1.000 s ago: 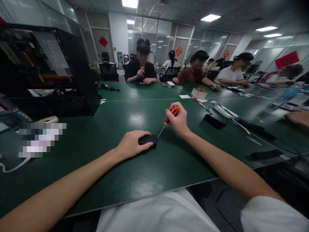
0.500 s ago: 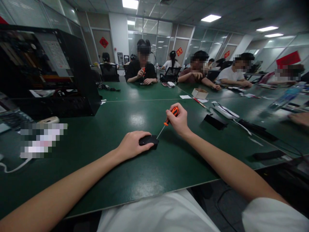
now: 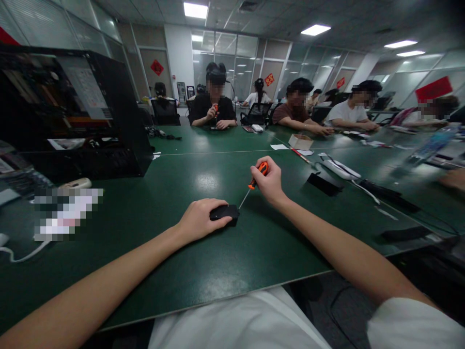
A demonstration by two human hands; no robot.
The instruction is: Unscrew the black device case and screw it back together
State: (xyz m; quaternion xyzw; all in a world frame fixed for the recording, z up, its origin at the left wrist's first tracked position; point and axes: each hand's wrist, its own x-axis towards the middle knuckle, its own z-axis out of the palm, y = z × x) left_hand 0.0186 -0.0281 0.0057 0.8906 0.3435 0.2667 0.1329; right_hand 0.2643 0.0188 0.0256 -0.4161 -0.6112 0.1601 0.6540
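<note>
On the green table [image 3: 181, 271] lies a small black box-like part [image 3: 228, 212], gripped between the thumb and fingers of my left hand [image 3: 201, 218]. Wrapped round the orange and black handle of a screwdriver [image 3: 263, 168] is my right hand [image 3: 271, 179]. The screwdriver slants down to the left, its thin shaft ending at the right end of the black part. Whether the tip touches a screw is too small to tell. My left palm hides the left end of the part.
An open black computer case [image 3: 123, 116] stands at the left. Right of my hands lie a black bracket-like piece [image 3: 324, 184], a white power strip [image 3: 339, 168], cables and a small cardboard box [image 3: 301, 141]. Several people sit across the table; one holds an orange screwdriver [image 3: 215, 109].
The screwdriver tip has shifted slightly right, from the top of the black part's end to its edge. Both hands keep their grips. A person across the table has lowered a raised hand.
</note>
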